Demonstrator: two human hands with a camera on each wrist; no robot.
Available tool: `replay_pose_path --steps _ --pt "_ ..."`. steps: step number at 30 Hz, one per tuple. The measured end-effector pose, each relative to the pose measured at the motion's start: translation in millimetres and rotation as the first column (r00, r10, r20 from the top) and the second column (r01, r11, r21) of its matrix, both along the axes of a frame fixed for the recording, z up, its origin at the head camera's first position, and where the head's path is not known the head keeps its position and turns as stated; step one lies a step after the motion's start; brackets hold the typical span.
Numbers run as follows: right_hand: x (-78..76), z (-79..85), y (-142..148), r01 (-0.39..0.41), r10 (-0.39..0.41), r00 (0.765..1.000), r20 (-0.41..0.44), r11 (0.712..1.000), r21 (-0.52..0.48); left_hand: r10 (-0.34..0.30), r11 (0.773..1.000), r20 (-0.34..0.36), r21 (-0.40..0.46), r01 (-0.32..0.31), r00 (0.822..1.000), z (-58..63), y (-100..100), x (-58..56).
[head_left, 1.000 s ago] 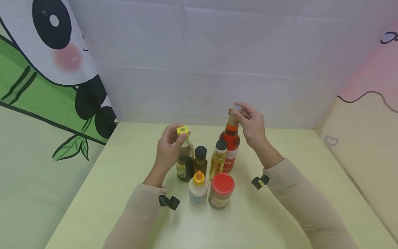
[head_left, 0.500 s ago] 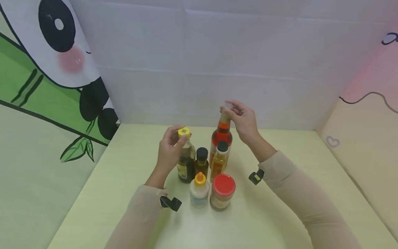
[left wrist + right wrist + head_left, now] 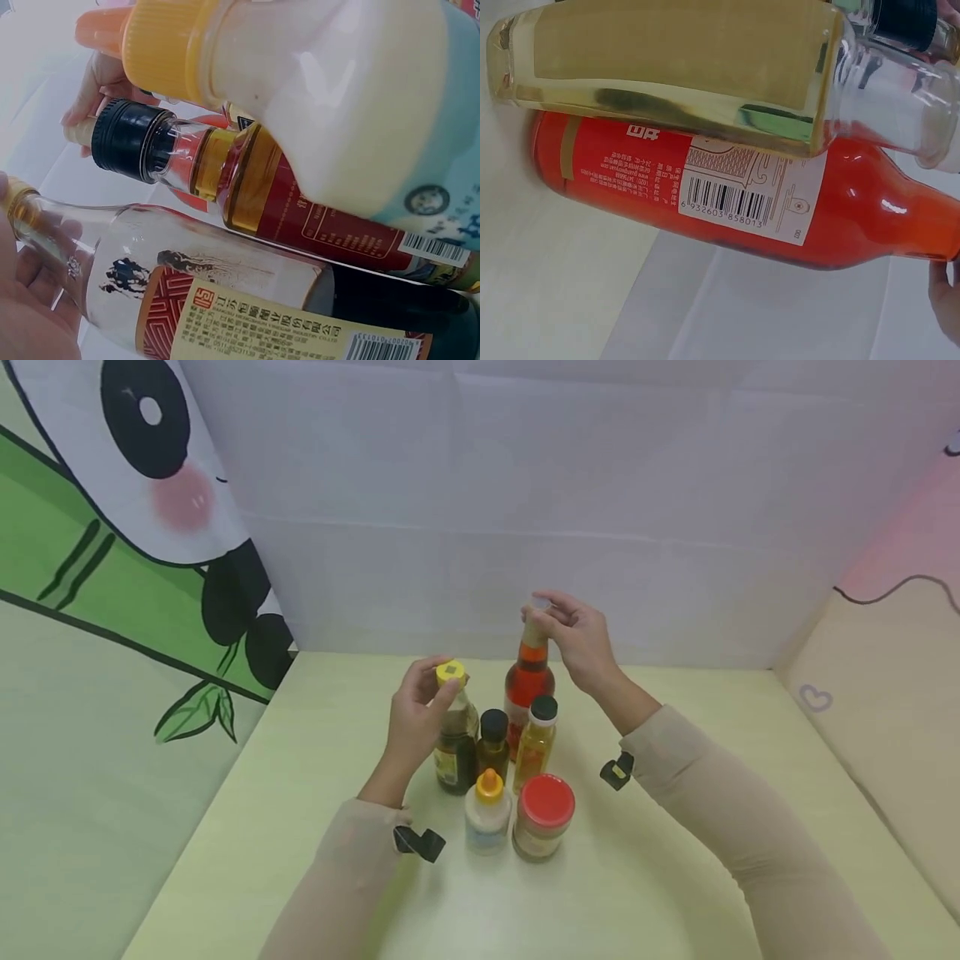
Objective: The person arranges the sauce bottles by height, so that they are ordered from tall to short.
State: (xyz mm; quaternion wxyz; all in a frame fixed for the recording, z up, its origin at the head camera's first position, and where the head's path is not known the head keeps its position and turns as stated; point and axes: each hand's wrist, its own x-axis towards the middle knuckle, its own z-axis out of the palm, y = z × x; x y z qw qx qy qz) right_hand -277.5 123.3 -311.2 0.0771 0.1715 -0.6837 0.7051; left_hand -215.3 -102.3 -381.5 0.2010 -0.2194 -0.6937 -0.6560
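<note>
In the head view my left hand (image 3: 417,718) grips the yellow-capped neck of a glass bottle of dark liquid (image 3: 454,752), probably a sauce or vinegar. Behind the group, my right hand (image 3: 587,647) holds a tall bottle of red liquid (image 3: 529,681) by its neck, near the pale top. A small black-capped bottle (image 3: 492,750) and a green-capped bottle of yellow liquid (image 3: 535,750) stand between and in front of these two. The right wrist view shows the red bottle's barcode label (image 3: 742,187), partly overlapped by the yellow-liquid bottle (image 3: 667,67).
At the front of the cluster stand a white squeeze bottle (image 3: 487,822) with an orange nozzle cap and a red-lidded jar (image 3: 546,810). All are close together on the pale table (image 3: 300,793). A white backdrop (image 3: 420,585) rises behind.
My right hand has shifted the red bottle leftward, from the right side of the green-capped bottle to behind it. My left hand keeps its hold on the yellow-capped bottle.
</note>
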Motion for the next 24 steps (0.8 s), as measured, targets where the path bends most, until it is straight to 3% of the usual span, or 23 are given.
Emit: replay_pose_path --steps 10,16,24 --pt "-6.4 4.4 -16 -0.083 0.085 0.994 0.064 0.996 -0.042 0.016 1.000 0.035 0.015 -0.017 0.999 -2.2 -6 3.9" --pt "-8.4 8.2 -21 -0.118 0.119 0.992 0.032 0.993 -0.028 0.025 1.000 0.024 0.008 -0.025 0.999 1.2 -6 4.6" --pt "-18.6 5.1 -27 -0.162 0.163 0.986 0.042 0.987 -0.010 0.019 1.000 0.068 0.006 -0.019 0.997 -2.4 -5 5.3"
